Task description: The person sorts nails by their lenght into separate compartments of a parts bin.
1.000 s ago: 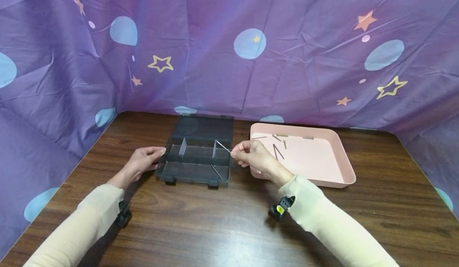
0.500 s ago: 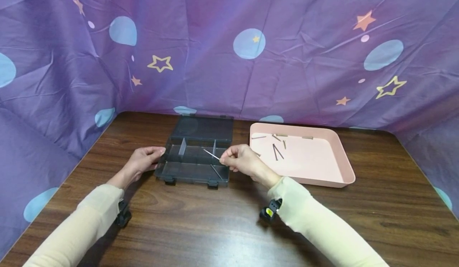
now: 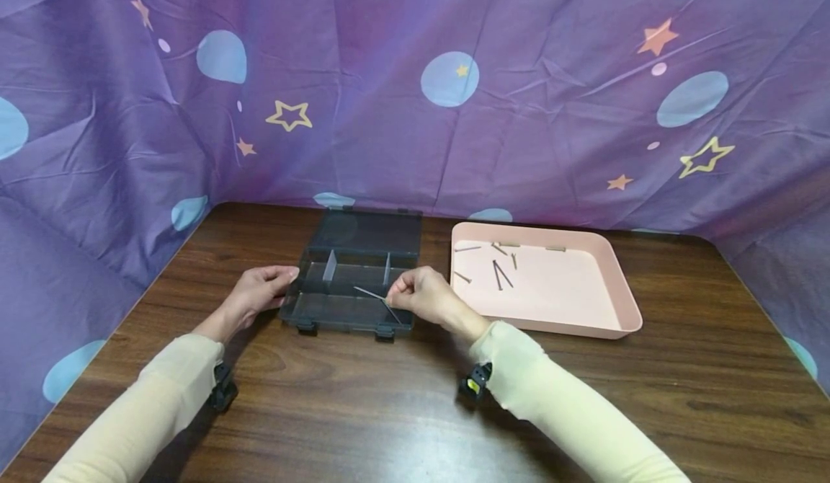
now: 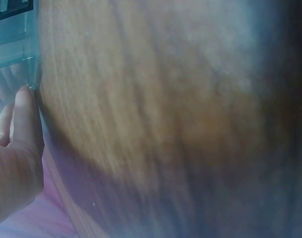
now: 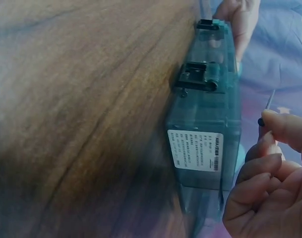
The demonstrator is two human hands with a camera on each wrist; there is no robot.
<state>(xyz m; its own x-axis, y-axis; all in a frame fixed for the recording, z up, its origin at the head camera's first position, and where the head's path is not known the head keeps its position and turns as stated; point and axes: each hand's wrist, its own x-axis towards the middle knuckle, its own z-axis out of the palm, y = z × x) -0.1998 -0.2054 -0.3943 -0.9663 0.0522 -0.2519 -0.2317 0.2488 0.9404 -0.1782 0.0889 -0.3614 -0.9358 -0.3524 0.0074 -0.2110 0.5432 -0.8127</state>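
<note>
A nail with a thin grey shaft is pinched between thumb and forefinger of my right hand. In the right wrist view its dark head shows at the fingertips. This hand is above the right front of a smoky, see-through compartment box, whose lid lies back. Another nail lies in the long front compartment. At the box's left side, my left hand rests with extended fingers touching the wall; the left wrist view shows its straight thumb against the plastic.
A pink tray stands to the right, holding dark nails and several brass-coloured screws. Two upright dividers split the rear row of the box. Behind the wooden table hangs a purple curtain.
My right hand has moved left and toward me, carrying the nail from the box's rear right corner to over the front compartment. The left hand has stayed at the box.
</note>
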